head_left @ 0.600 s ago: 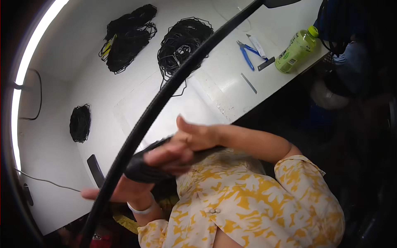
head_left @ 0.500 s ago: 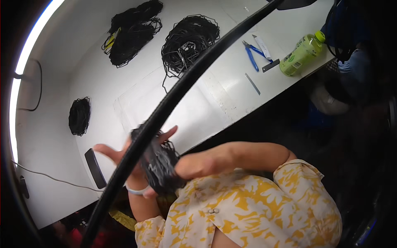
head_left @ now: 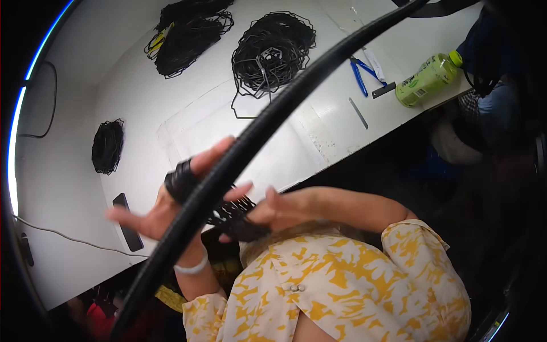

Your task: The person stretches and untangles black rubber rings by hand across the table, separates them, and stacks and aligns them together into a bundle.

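Note:
A bundle of thin black angular rings (head_left: 228, 218), like rubber gaskets, stretches between my two hands above the table's near edge. My left hand (head_left: 156, 212) has the bundle looped round its fingers, with the thumb held far out to the side. At the bundle's other end my right hand (head_left: 266, 212) grips the strands, its thumb raised. A thick black strap or cable (head_left: 228, 165) crosses the view and hides part of the left palm and the bundle's middle. Beyond the hands lies a large pile of similar black rings (head_left: 268, 54), one loose ring jutting toward me.
More black rings (head_left: 191, 43) lie at the far left, and a small coil (head_left: 108, 146) at the left. A dark phone-like slab (head_left: 129, 222) sits beside my left hand. Blue-handled nippers (head_left: 360, 77), a flat blade (head_left: 358, 113) and a green bottle (head_left: 427, 80) occupy the right.
My left hand has shifted left and slightly up, and the bundle now spans out between the hands. My right hand has moved a little right, its thumb now showing. The whole view has shifted slightly.

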### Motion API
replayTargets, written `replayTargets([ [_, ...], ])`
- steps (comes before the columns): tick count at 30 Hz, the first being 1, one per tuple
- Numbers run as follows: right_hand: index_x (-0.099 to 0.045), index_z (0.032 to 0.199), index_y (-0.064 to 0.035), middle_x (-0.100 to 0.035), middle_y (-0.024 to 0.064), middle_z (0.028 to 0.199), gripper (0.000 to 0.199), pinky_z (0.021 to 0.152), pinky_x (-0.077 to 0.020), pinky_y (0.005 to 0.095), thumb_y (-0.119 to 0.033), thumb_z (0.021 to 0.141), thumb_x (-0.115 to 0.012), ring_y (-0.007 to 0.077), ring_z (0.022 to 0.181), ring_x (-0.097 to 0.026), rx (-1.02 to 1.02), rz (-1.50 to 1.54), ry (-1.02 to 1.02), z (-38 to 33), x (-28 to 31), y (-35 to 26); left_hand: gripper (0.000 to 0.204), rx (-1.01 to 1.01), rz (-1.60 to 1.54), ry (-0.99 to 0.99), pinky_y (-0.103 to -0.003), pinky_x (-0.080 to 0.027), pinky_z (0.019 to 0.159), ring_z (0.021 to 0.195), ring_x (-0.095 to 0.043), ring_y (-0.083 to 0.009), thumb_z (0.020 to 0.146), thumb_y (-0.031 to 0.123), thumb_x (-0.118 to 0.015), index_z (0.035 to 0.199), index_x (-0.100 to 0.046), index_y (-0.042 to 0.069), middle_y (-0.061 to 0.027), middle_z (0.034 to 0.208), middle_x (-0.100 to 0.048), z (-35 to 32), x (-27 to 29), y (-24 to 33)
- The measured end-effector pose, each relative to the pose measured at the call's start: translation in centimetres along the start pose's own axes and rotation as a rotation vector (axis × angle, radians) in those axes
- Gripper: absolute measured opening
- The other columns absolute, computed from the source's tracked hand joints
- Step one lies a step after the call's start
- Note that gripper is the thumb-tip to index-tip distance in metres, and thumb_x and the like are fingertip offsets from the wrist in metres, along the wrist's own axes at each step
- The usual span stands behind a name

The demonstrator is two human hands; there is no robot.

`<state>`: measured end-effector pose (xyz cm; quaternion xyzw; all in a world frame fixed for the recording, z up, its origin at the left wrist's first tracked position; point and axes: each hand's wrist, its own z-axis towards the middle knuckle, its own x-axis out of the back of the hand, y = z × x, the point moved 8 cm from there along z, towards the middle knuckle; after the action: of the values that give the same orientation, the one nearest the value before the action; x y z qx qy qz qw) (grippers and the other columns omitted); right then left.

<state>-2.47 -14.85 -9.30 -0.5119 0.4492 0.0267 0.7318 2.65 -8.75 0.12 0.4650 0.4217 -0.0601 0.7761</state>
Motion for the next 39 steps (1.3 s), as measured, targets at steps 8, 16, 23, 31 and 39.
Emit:
replayTargets([
  [8, -0.054, 0.118, 0.0175, -0.056, 0.0284, 0.124, 0.128, 0.094, -0.0460, 0.0370, -0.094, 0.069, -0.015, 0.0282, 0.105, -0.061, 0.332, 0.359, 0.316, 0.9, 2.6, -7.0, 0.157, 0.341, -0.226, -0.175, -0.056, -0.028, 0.109, 0.141, -0.015, -0.0471, 0.041, 0.104, -0.028, 0.142, -0.019, -0.016, -0.0378, 0.147, -0.019, -5.0, -2.5, -7.1],
  [16, -0.055, 0.111, 0.0214, -0.065, 0.0249, 0.097, 0.124, 0.088, -0.0486, 0.0336, -0.091, 0.074, -0.019, 0.0274, 0.091, -0.063, 0.268, 0.520, 0.382, 2.8, 3.4, -4.6, 0.153, 0.393, -0.429, 0.037, -0.066, -0.022, 0.106, 0.139, -0.012, -0.0534, 0.050, 0.099, -0.043, 0.143, -0.009, -0.017, -0.0438, 0.144, -0.017, -6.7, -0.1, -7.6],
  [23, -0.058, 0.102, 0.0228, -0.064, 0.0269, 0.091, 0.122, 0.087, -0.0484, 0.0357, -0.091, 0.073, -0.025, 0.0320, 0.089, -0.062, 0.223, 0.615, 0.407, 3.5, 4.1, -3.1, 0.140, 0.359, -0.465, 0.115, -0.071, -0.024, 0.102, 0.133, -0.016, -0.0610, 0.064, 0.091, -0.047, 0.141, -0.007, -0.019, -0.0507, 0.139, -0.014, -7.3, 0.9, -7.7],
  [31, -0.054, 0.102, 0.0254, -0.061, 0.0300, 0.093, 0.120, 0.088, -0.0480, 0.0419, -0.089, 0.075, -0.030, 0.0365, 0.091, -0.060, 0.226, 0.745, 0.448, 3.0, 3.5, -2.8, 0.138, 0.407, -0.524, 0.187, -0.069, -0.022, 0.104, 0.135, -0.015, -0.0587, 0.065, 0.089, -0.048, 0.143, -0.006, -0.016, -0.0477, 0.141, -0.014, -7.8, 1.2, -8.6],
  [39, -0.051, 0.116, 0.0211, -0.060, 0.0296, 0.112, 0.076, 0.099, -0.0463, 0.0428, -0.051, 0.095, -0.047, 0.0335, 0.111, -0.058, 0.165, 0.571, 0.469, 3.0, 4.1, -1.3, 0.064, 0.496, 0.166, 0.384, -0.050, -0.047, 0.096, 0.116, -0.054, -0.0464, 0.102, 0.040, -0.030, 0.141, -0.023, -0.011, -0.0383, 0.125, -0.049, -7.9, 1.7, -8.4],
])
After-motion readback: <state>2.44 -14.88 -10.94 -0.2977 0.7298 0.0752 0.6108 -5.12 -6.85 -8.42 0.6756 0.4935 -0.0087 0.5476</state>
